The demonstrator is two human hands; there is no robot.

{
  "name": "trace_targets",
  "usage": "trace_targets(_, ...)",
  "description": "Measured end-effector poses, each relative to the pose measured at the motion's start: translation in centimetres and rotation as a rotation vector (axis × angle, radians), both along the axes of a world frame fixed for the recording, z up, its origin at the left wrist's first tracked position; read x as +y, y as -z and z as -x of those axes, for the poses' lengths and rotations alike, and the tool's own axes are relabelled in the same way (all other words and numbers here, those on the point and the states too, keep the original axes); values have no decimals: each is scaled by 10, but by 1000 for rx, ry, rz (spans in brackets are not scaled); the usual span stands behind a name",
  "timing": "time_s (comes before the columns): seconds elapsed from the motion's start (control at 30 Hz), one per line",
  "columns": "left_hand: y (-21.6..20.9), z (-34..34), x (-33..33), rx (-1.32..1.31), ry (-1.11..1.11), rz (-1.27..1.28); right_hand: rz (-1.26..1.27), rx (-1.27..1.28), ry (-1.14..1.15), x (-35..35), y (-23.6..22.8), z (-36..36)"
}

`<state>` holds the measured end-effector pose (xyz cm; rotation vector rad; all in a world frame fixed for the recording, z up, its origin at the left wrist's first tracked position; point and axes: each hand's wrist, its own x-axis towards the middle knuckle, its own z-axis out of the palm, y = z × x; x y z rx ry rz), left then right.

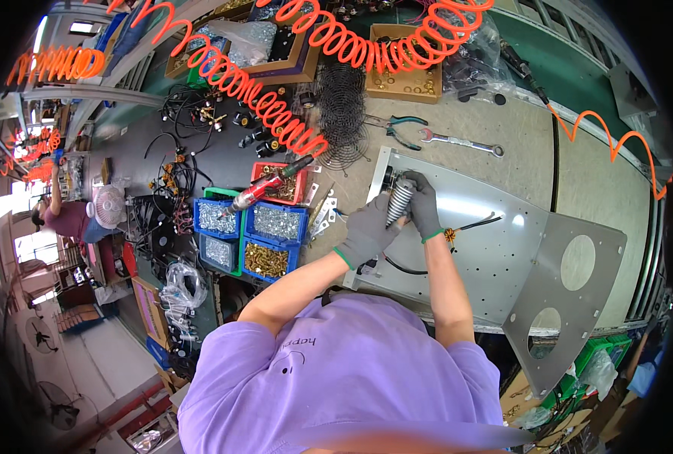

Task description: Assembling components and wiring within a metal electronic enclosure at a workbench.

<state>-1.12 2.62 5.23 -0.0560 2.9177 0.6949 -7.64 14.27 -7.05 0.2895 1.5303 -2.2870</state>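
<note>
Both my hands wear grey gloves with green cuffs. Between them is a silver ribbed cylinder [400,204], like a coil spring or ribbed sleeve, tilted over the left end of a grey sheet-metal panel [473,253]. My left hand [370,231] is closed around its lower part from the left. From the right, my right hand [425,206] wraps round its upper part. The fingers cover much of it, and I cannot tell whether it is fixed to the panel. Close to my right wrist lies a yellow-and-black wound coil [450,235] with dark leads.
Blue bins [276,224] of screws and a red bin [294,181] stand left, with a red power screwdriver [264,188] across them. Pliers [401,129] and a wrench [465,143] lie beyond the panel. Orange coiled hoses [253,102] hang above. Right, a plate with round holes [563,303] overhangs the bench.
</note>
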Motion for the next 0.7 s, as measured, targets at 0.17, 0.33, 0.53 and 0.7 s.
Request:
trace_targets(0.17,-3,1,1,-26,12,0,18,-93,-41,2,-16,1)
trace_targets(0.33,-4,1,1,-15,1,-24,20,-183,-61,4,-23,3)
trace_targets(0.53,-3,0,1,-7,-4,-33,116,-116,-40,4,-5,-1)
trace_targets(0.7,-4,2,2,-7,10,-16,148,-135,-27,3,-9,1)
